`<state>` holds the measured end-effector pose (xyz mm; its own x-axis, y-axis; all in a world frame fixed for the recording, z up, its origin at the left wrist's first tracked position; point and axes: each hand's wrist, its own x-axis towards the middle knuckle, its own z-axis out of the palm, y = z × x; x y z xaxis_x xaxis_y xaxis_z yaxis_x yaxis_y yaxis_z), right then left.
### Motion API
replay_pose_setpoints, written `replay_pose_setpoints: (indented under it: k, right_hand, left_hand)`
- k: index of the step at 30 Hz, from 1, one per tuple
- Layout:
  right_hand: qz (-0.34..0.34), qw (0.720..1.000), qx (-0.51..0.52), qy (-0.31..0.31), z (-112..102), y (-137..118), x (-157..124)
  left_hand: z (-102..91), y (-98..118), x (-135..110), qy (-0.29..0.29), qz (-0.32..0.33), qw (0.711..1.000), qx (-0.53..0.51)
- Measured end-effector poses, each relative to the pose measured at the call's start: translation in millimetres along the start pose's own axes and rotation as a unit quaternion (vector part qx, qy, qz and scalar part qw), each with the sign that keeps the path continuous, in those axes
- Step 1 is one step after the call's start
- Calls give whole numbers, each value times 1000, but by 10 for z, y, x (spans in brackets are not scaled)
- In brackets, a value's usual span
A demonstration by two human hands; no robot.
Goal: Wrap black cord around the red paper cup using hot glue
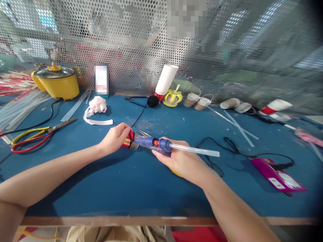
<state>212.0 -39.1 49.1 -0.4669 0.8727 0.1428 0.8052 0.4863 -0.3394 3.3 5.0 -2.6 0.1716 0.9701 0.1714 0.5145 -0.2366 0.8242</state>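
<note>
My left hand [113,139] pinches a small red paper-cup piece [127,140] with a dark cord across it, just left of the table's middle. My right hand [185,159] is wrapped around a blue glue gun [165,145]. A clear glue stick [199,150] juts from the gun's back end to the right. The gun's nozzle points left and meets the cup piece or lies just over it; whether they touch, I cannot tell. Grey pointed blades [144,133] show behind the gun. Something yellow [176,172] peeks out beneath my right hand.
Scissors [42,134], a yellow pot [60,84] and white ribbon [98,106] lie left. Along the mesh stand stacked paper cups [166,79], a yellow crown-like basket [173,98] and small brown baskets [202,103]. A corded purple power strip [277,174] is at right.
</note>
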Motion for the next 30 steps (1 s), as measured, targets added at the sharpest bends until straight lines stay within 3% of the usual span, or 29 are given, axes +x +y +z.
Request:
replay_pose_setpoints:
  k: [10,18,24,30]
  right_hand:
    - [-1,1000,6,0,-26,-40,-1]
    - [-21,999,-23,17,36,100,3]
    - [36,999,6,-7,43,175,23]
    - [30,999,31,2,30,179,51]
  left_hand:
    - [0,8,-12,3,6,1000,6]
    - [12,-8,-23,0,14,1000,3]
    - [9,-30,-70,-17,54,998,24]
    - [1,-40,-103,-25,84,995,44]
